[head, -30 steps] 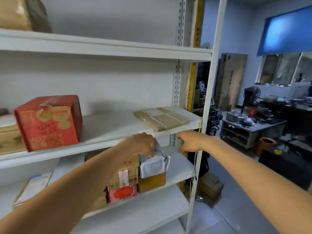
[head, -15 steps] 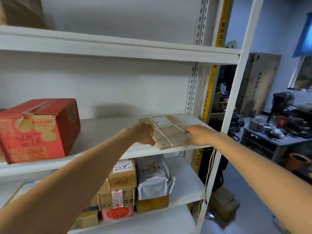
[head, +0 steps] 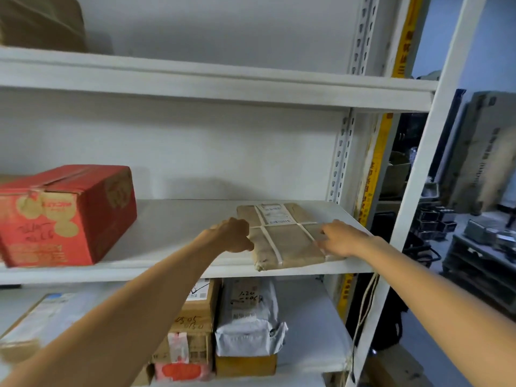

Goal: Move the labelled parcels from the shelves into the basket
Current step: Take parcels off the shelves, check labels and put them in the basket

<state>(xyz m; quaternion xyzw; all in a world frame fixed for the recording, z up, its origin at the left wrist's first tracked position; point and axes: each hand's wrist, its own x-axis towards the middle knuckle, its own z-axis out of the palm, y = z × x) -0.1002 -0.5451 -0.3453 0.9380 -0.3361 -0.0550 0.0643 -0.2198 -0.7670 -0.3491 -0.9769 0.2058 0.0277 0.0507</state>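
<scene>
**Item in hand:** flat brown-paper parcel [head: 282, 236], tied crosswise with white string, 1 printed label [head: 275, 213] on top.
**Location:** right end of the middle shelf [head: 181, 227], lying flat, its near corner just over the front lip. It has not been lifted.

**Left hand** [head: 233, 237]: at the parcel's left edge and touching it, fingers curled. Whether they have hold of the edge or only rest against it cannot be told.
**Right hand** [head: 339, 238]: on the parcel's right edge, fingers [head: 324, 233] fairly straight and laid over the paper. No closed grip is visible.

**Change:** 1 second ago the left hand was down at the grey poly mailer [head: 247, 317] on the lower shelf [head: 307, 317] and the right hand hung at the shelf front. Both have since come up to bracket this parcel. The mailer stays on its carton stack.

**Reading:** the pick has switched to the flat parcel, and a 2-handed lift looks imminent.

**Also shelved:** red carton [head: 64, 216] at the left of the middle shelf, and handwritten brown cartons [head: 192, 311] beside the mailer.
**Basket:** not in view.
</scene>
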